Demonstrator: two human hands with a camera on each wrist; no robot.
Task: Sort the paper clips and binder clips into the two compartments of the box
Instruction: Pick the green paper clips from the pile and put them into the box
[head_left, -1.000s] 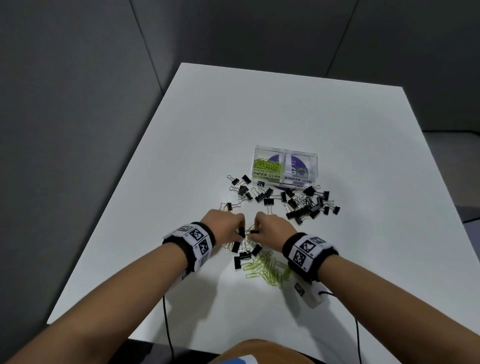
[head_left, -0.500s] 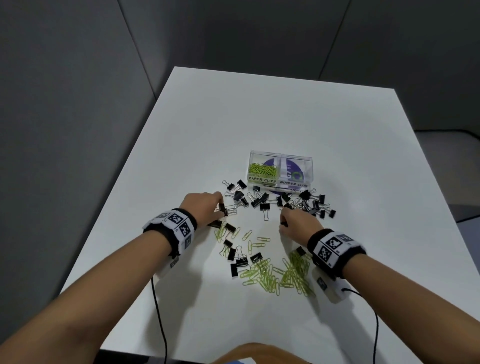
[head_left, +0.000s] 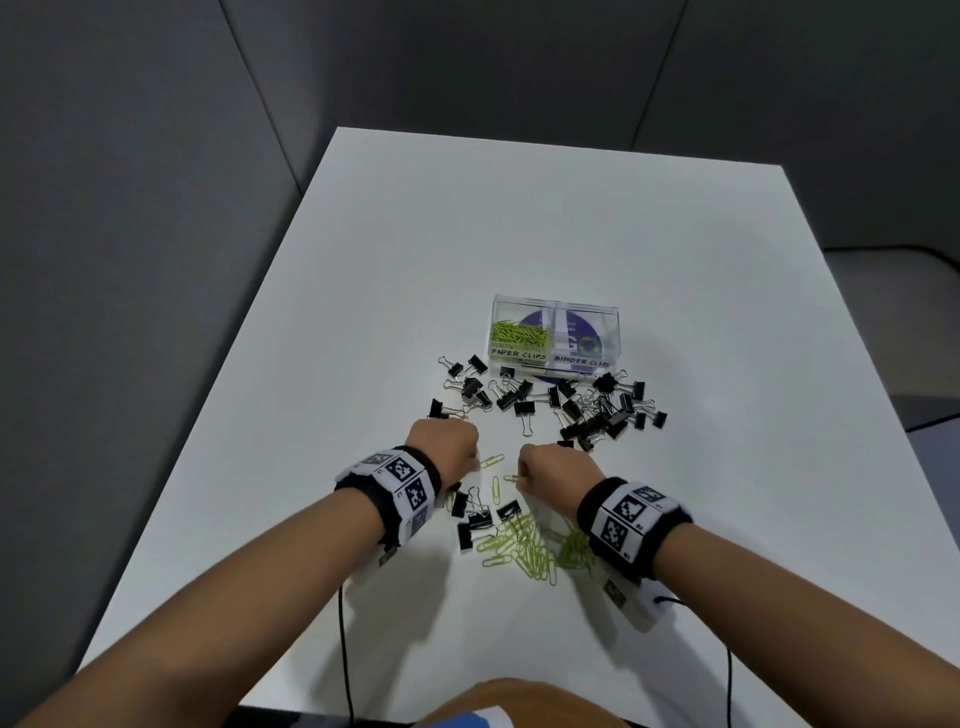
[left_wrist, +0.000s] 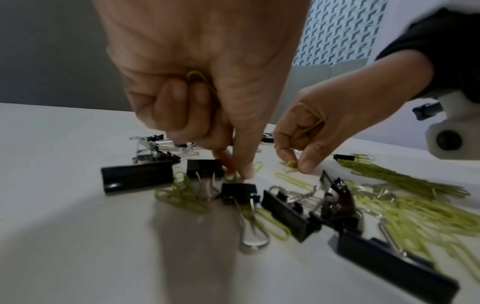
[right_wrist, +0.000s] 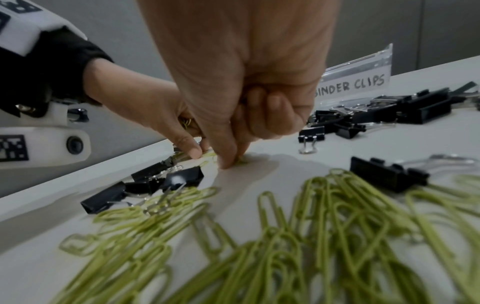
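Observation:
A clear two-compartment box (head_left: 555, 306) stands mid-table; its left side, labelled PAPER CLIPS, holds green paper clips (head_left: 519, 333), and its right side reads BINDER CLIPS (right_wrist: 353, 84). Black binder clips (head_left: 597, 410) lie scattered in front of it. A pile of green paper clips (head_left: 530, 545) lies near me with a few binder clips (head_left: 475, 522). My left hand (head_left: 470, 462) keeps a paper clip (left_wrist: 197, 78) in its curled fingers and pinches another on the table (left_wrist: 233, 176). My right hand (head_left: 522, 475) pinches a loose paper clip (left_wrist: 291, 164).
The white table (head_left: 519, 218) has grey walls behind and to the left. Its near edge is close to my body. Black cables (head_left: 343, 649) hang from both wrists.
Both hands have drawn back from the row of binder clips and come closer together. They now pinch loose paper clips on the table between them.

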